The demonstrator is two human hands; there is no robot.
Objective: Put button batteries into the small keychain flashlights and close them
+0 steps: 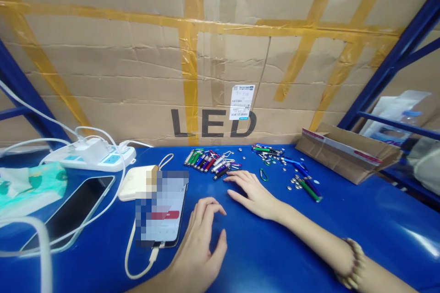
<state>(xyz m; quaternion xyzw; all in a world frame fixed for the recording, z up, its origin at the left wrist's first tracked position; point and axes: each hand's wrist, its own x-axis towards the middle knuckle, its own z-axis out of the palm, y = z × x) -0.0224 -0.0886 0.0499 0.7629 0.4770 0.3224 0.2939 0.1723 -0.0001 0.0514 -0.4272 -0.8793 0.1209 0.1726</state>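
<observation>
My left hand (pixel 202 242) hovers over or rests on the blue tabletop (pixel 254 252), just right of a lit phone (pixel 175 201). Its fingers are bent and apart, with nothing between them. Farther forward is my right hand (pixel 252 194), palm down, fingers spread and empty, a beaded bracelet (pixel 352 265) on its wrist. Its fingertips are close to a black mini flashlight (pixel 221 171); I cannot tell whether they touch. A row of several coloured mini flashlights (pixel 202 161) with clips lies beyond. Right of that hand are a green carabiner (pixel 263 174), small button cells (pixel 294 182) and a green tube (pixel 310 191).
A large taped carton (pixel 144 82) marked LED stands behind the table. At the right sits an open cardboard tray (pixel 343 155). To the left are a power strip (pixel 113 158) with cables, a power bank (pixel 132 183), a dark phone (pixel 74 213) and a tissue pack (pixel 44 185).
</observation>
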